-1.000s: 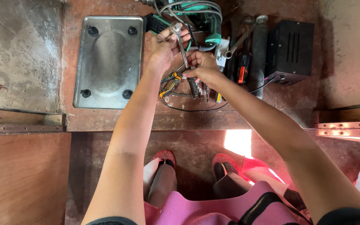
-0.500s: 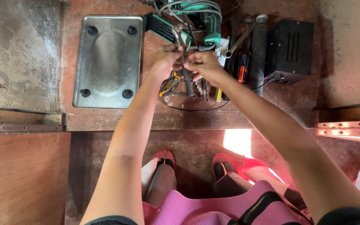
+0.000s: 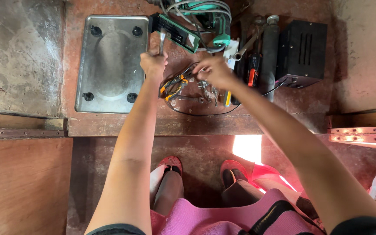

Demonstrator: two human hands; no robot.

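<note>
My left hand (image 3: 152, 64) is closed around a slim metal wrench (image 3: 162, 40) that sticks up past my fist, beside the right edge of a metal tray (image 3: 111, 63). My right hand (image 3: 213, 71) hovers with fingers curled over a pile of small tools: orange-handled pliers (image 3: 175, 85) and several metal bits and wrenches (image 3: 205, 89). I cannot tell whether it holds any of them. A green power tool (image 3: 199, 21) wrapped in grey cable lies just beyond both hands.
A black box (image 3: 302, 54) sits at the right, with a dark cylinder (image 3: 270, 52) and a red-handled screwdriver (image 3: 252, 72) next to it. A thin black wire (image 3: 223, 114) loops along the ledge. My legs and red sandals (image 3: 170, 165) are below the ledge.
My left hand has drawn away to the left with the wrench, apart from my right hand. My right hand stays over the small tools.
</note>
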